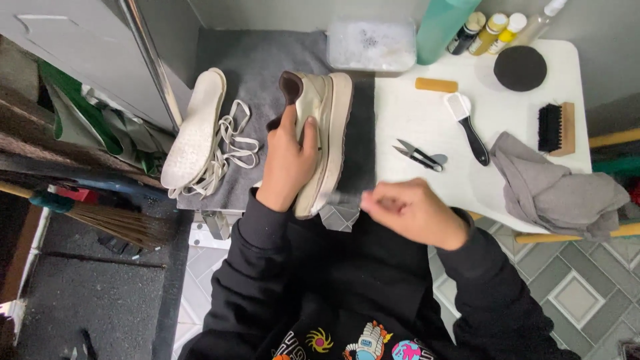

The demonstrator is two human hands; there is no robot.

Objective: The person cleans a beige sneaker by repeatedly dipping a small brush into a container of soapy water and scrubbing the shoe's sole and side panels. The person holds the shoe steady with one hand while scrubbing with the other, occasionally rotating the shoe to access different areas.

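My left hand (pixel 288 160) grips a cream sneaker (pixel 327 133) lying on its side, its thick sole turned to the right. My right hand (pixel 410 213) is closed and blurred beside the shoe's toe end, holding something small and pale against the sole edge; I cannot tell what it is. The shoe rests on a dark grey mat (pixel 253 73). A white insole (pixel 193 130) and loose cream laces (pixel 230 147) lie to the left of the shoe on the mat.
On the white table (pixel 413 120): small snips (pixel 420 155), a black-handled brush (pixel 469 127), a wooden bristle brush (pixel 557 129), a grey cloth (pixel 560 190), a round black sponge (pixel 520 68), a tan block (pixel 437 85), a plastic tub (pixel 371 45), a teal bottle (pixel 443 27), several small bottles (pixel 493 30). A broom (pixel 107 223) lies left.
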